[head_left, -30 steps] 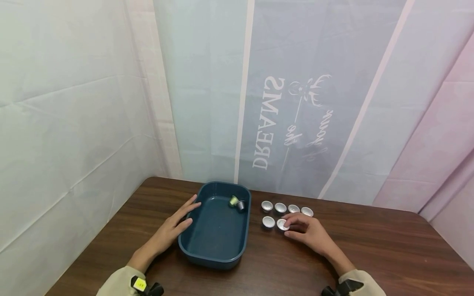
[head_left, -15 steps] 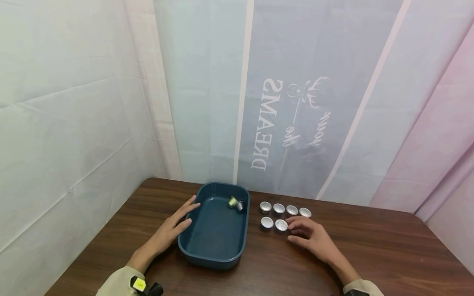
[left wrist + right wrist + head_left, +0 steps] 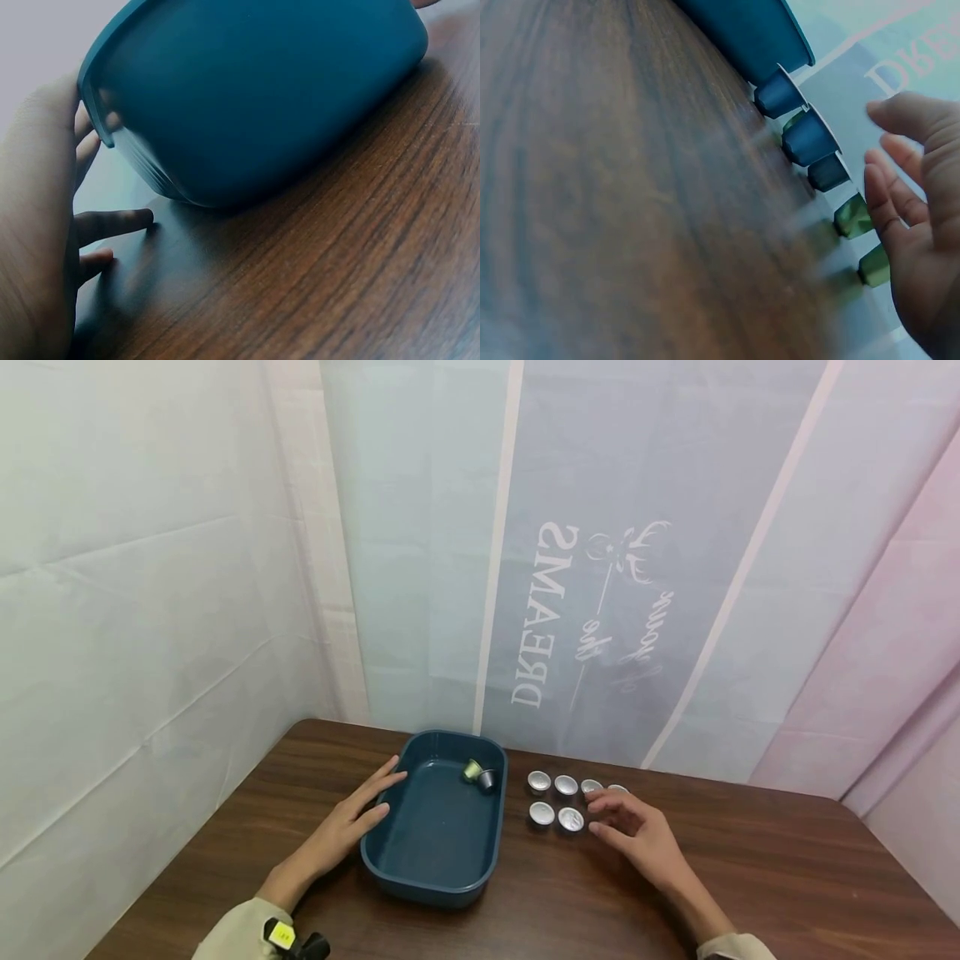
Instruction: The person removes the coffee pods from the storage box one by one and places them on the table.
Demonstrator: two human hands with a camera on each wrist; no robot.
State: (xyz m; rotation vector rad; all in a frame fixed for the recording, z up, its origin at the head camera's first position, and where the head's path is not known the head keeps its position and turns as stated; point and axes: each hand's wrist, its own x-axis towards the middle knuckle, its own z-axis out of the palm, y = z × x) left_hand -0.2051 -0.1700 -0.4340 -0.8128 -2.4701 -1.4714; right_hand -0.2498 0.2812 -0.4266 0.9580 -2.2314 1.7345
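Observation:
My left hand [image 3: 337, 835] lies along the left rim of a dark blue plastic bin [image 3: 435, 887], its fingers long and spread. Two coffee capsules, one light green [image 3: 472, 770] and one dark [image 3: 487, 780], lie in the bin's far right corner. My right hand [image 3: 641, 839] hovers with loosely bent fingers and nothing between them, just right of the near row's right capsule [image 3: 571, 820]. Its fingers partly hide the far row's right end. Beside that capsule stands another near-row capsule [image 3: 542, 814]. In the right wrist view, dark blue capsules [image 3: 811, 139] and green ones [image 3: 853, 217] show.
Behind the near pair, a far row of several foil-topped capsules [image 3: 566, 786] stands right of the bin. All sit on a dark wood-grain table [image 3: 765, 852]. A printed curtain [image 3: 600, 468] hangs along the table's back edge, and a white cloth [image 3: 150, 635] at the left.
My right hand has let go of the near row's right capsule and moved a little right and away from it. That capsule stays standing, foil up. My left hand keeps its place at the bin.

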